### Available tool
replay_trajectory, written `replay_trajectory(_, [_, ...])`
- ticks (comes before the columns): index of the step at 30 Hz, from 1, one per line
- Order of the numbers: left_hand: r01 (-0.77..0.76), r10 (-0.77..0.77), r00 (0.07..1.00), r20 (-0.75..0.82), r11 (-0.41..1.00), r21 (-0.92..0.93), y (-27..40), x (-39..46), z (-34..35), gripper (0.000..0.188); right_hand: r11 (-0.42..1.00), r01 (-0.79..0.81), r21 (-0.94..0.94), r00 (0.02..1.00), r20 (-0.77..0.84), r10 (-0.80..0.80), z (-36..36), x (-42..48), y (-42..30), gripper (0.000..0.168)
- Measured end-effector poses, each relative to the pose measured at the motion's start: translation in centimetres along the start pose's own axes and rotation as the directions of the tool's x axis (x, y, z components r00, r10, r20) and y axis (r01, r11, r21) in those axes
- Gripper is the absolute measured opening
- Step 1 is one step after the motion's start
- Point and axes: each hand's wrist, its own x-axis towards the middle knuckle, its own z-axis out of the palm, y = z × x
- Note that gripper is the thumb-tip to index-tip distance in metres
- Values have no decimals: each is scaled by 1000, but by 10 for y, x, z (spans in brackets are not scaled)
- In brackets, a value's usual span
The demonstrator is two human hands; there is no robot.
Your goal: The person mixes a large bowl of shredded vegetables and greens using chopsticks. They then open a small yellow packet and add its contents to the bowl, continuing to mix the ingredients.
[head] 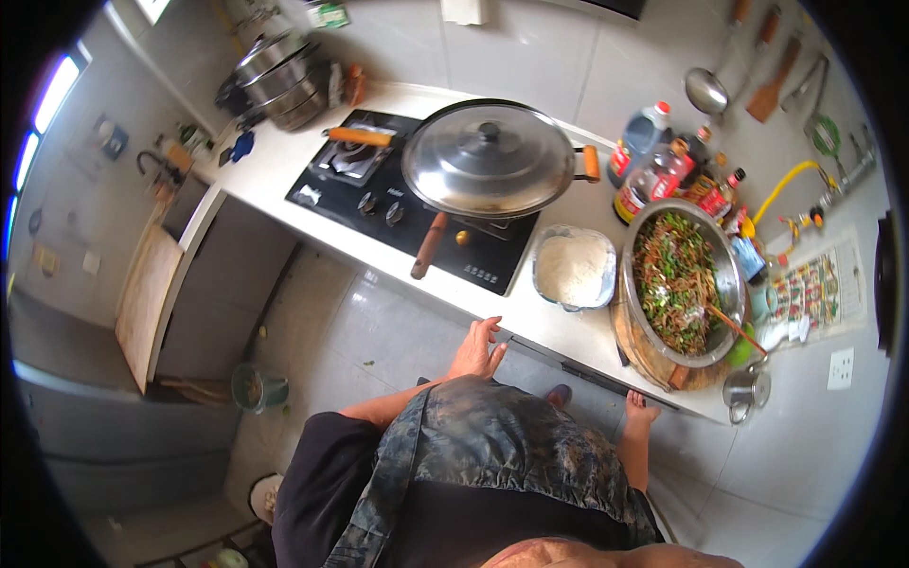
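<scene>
My left hand point(483, 348) is beside the counter's front edge with its fingers apart, holding nothing. Farther right, my right hand point(641, 410) has its fingers hooked over the edge of a dark drawer front point(593, 380) under the counter. A lidded wok point(490, 160) rests on the black gas hob point(330, 195), its wooden handle pointing towards me. Between the hob and a large steel bowl stands a plastic tub of white flour-like powder point(575, 268). The steel bowl point(731, 284) contains chopped greens and brown strands, with a utensil leaning in it, and sits on a round wooden board point(639, 366).
Sauce and oil bottles point(657, 174) crowd the back right, and a steel mug point(746, 392) stands at the counter's right end. Stacked steel pots point(280, 82) occupy the far left corner. Ladles and a spatula point(774, 89) hang on the wall. A bin point(259, 388) is on the floor.
</scene>
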Motion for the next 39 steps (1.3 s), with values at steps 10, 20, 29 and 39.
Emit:
replay_trajectory(10, [13,-13,999,-41,1000,-10,-3,-13,-16,51,995,-13,-96,1000,-2,13,4,14,5,78])
replay_trajectory(20, [62,-62,997,-36,998,3,-10,-18,7,54,997,72,42,976,201,-79,-20,34,2,91])
replay_trajectory(29, [-107,99,993,66,986,130,-29,-3,22,54,996,84,-7,993,89,-83,8,8,33,63])
replay_trajectory(39, [-175,147,970,193,975,135,-21,27,46,55,959,275,-75,952,-120,-282,-18,-6,39,48])
